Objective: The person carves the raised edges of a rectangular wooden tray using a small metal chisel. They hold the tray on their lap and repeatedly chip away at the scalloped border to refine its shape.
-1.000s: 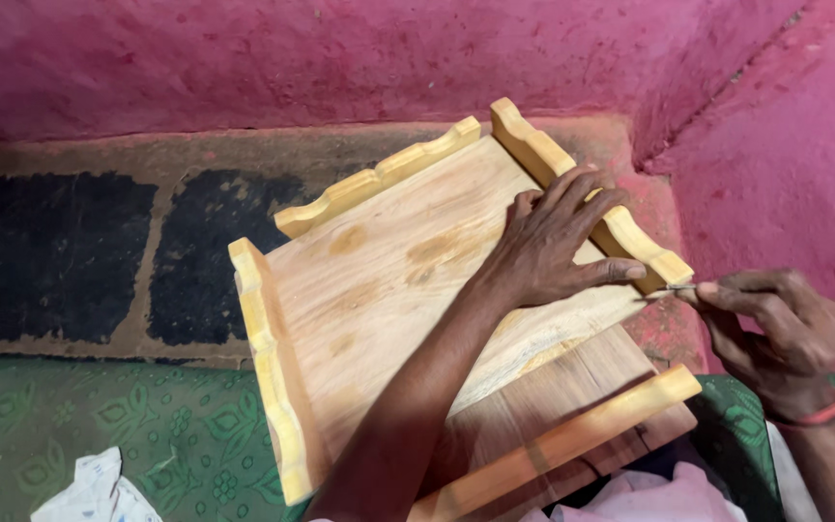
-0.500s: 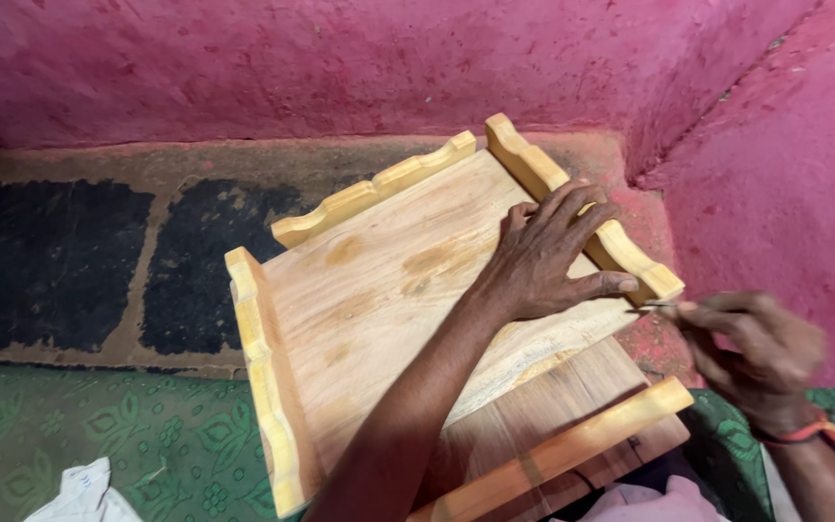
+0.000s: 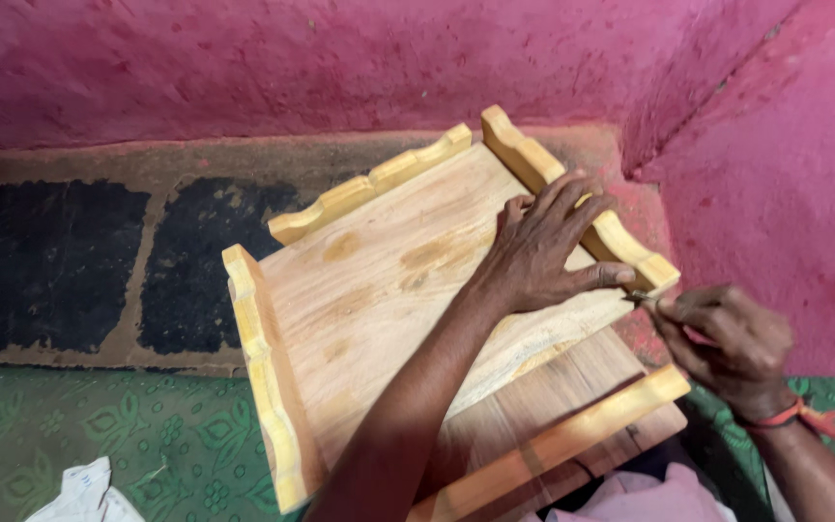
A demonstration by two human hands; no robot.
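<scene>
Barely shifted: left hand stays spread flat on wooden tray; right hand pinches small tool at right rim. Tray looks stiff and light; grip by rails.

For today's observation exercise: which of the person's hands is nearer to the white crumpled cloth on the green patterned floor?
Left. The left hand rests spread on the pale wooden tray, toward the white crumpled cloth at lower left. The right hand is beyond the tray's right rail, farther away.
</scene>
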